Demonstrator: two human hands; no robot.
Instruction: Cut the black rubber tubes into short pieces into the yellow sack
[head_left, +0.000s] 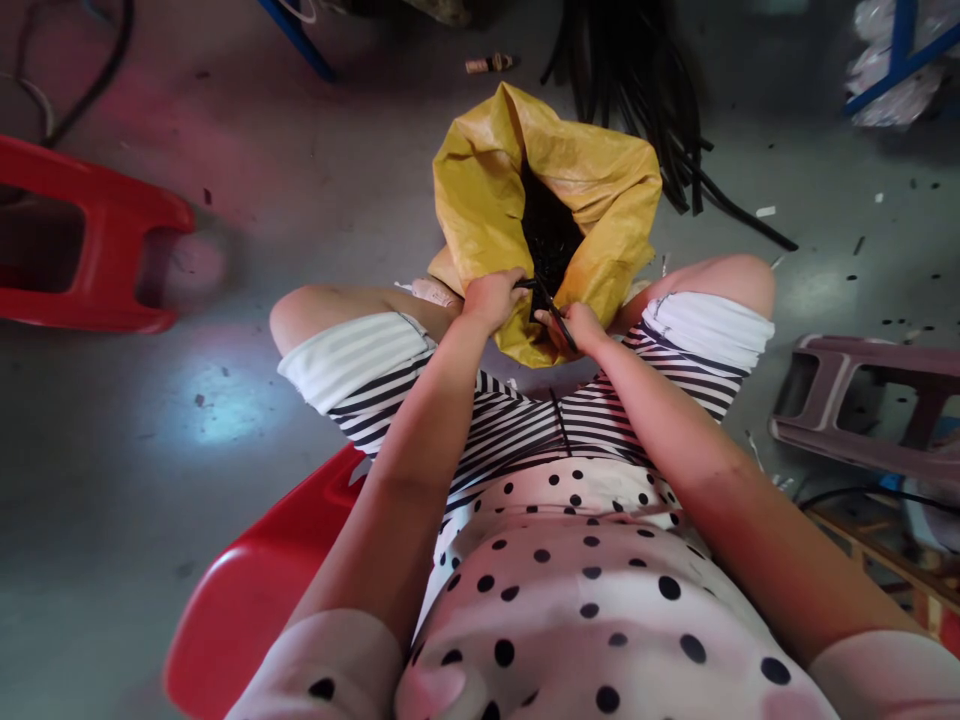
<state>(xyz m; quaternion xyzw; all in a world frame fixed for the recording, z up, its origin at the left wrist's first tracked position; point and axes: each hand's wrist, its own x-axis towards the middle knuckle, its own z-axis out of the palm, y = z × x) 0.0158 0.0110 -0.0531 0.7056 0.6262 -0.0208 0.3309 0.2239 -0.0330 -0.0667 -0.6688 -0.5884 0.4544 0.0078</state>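
My left hand (491,298) and right hand (574,328) pinched shut on thin black pieces (551,303) at yellow sack (480,200) mouth. Risk: loose pinch, pieces slip to floor (112,450).

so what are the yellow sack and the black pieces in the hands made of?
Yellow sack: looks like woven plastic fabric, slightly glossy, with stiff creases and a rolled-down rim. Black pieces held between left hand and right hand: thin, matte strips, probably rubber or plastic tubing; too small to tell which.
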